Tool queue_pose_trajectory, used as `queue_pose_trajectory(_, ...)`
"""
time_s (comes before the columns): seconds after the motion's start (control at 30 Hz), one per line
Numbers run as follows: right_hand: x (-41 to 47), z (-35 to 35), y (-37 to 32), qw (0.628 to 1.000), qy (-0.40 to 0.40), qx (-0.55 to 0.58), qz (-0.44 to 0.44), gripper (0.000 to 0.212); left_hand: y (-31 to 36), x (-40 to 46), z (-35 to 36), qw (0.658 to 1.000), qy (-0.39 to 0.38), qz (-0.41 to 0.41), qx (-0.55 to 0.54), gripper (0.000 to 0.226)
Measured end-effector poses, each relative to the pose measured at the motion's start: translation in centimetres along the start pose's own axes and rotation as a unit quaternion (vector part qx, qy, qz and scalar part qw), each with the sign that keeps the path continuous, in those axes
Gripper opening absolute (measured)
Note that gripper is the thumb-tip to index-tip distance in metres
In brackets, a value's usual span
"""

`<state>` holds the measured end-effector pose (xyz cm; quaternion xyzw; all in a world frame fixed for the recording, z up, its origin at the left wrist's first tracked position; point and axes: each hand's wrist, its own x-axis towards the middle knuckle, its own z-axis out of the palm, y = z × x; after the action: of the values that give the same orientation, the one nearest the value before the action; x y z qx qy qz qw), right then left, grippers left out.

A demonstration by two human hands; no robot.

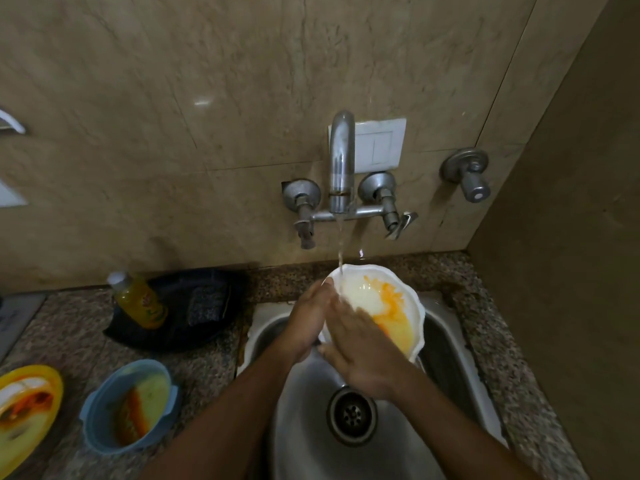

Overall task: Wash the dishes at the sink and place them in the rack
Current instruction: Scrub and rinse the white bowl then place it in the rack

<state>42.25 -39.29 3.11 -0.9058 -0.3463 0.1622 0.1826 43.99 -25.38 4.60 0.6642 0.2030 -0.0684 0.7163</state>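
A white scalloped bowl [398, 299] smeared with orange-yellow residue is held tilted over the steel sink [304, 403], under water running from the wall tap [341, 161]. My left hand [308, 320] grips the bowl's left rim from outside. My right hand [360, 351] lies with straight fingers pressed into the bowl's inside, rubbing the lower left part. A dirty blue bowl [130, 405] and a dirty yellow plate [27, 407] sit on the counter at the left.
A yellow liquid bottle [138, 299] and a dark scrub pad [207, 303] rest on a black tray [180, 337] behind the counter's left part. The drain [351, 415] lies below my hands. A side wall stands close on the right. A switch plate sits behind the tap.
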Motion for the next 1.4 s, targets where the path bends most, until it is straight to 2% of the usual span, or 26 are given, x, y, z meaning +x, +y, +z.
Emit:
queue_pose_trajectory(0.07,-0.8,-0.2,-0.1,0.999,-0.018,0.007,-0.035,0.083,0.0,0.1,-0.5,1.0,0.01,-0.004,-0.008,0.028)
queue_pose_trajectory(0.2,0.3,-0.5,0.7,0.999,0.028,-0.03,0.032,0.091,0.0,0.1,-0.6,1.0,0.011,0.001,-0.004,0.026)
queue_pose_trajectory(0.33,-0.4,0.1,-0.8,0.999,0.003,0.008,-0.051,0.08,0.8,0.4,-1.1,1.0,0.017,-0.001,-0.018,0.026)
queue_pose_trajectory(0.43,-0.5,-0.9,1.6,0.996,0.033,-0.079,-0.01,0.086,1.1,0.4,-1.5,1.0,0.024,-0.001,-0.013,0.023)
queue_pose_trajectory(0.5,0.2,-0.9,1.4,0.995,0.042,-0.081,0.029,0.084,1.1,0.3,-1.0,1.0,0.005,-0.011,0.003,0.026)
queue_pose_trajectory(0.6,0.6,-0.1,0.1,0.999,0.028,-0.033,-0.008,0.078,1.0,0.3,-0.8,1.0,-0.004,-0.014,0.021,0.029)
queue_pose_trajectory(0.73,0.3,-0.1,3.4,0.987,0.112,-0.106,0.049,0.082,1.6,0.2,-1.6,0.997,0.006,0.018,0.071,0.027)
queue_pose_trajectory(0.77,-0.1,0.2,3.4,0.987,0.112,-0.1,0.061,0.08,1.7,0.2,-1.8,0.995,0.009,0.025,0.098,0.027)
queue_pose_trajectory(0.87,-1.3,1.8,1.3,0.998,0.054,-0.027,0.01,0.069,1.9,0.1,-2.2,0.98,0.015,0.048,0.191,0.033)
queue_pose_trajectory(0.93,-0.9,1.6,1.0,0.997,0.065,-0.016,-0.023,0.064,2.1,-0.1,-2.2,0.968,0.016,0.068,0.24,0.034)
queue_pose_trajectory(0.97,-0.3,1.6,1.7,0.997,0.079,-0.021,-0.012,0.065,2.3,-0.1,-2.1,0.964,0.017,0.072,0.255,0.034)
queue_pose_trajectory(1.03,0.5,1.5,2.9,0.991,0.115,-0.047,0.045,0.071,2.7,-0.2,-2.2,0.964,0.026,0.069,0.256,0.036)
queue_pose_trajectory(1.1,0.4,2.0,2.5,0.989,0.117,-0.044,0.078,0.077,3.1,-0.2,-2.4,0.963,0.039,0.068,0.259,0.038)
queue_pose_trajectory(1.2,-0.4,2.7,0.9,0.997,0.076,-0.022,0.019,0.078,2.9,-0.7,-3.1,0.955,0.052,0.073,0.283,0.038)
queue_pose_trajectory(1.27,0.2,2.5,1.6,0.996,0.082,-0.038,0.002,0.073,2.7,-1.0,-3.2,0.957,0.063,0.068,0.274,0.038)
queue_pose_trajectory(1.4,0.5,3.0,2.2,0.987,0.138,-0.041,0.078,0.077,2.9,-1.3,-2.1,0.957,0.078,0.105,0.26,0.036)
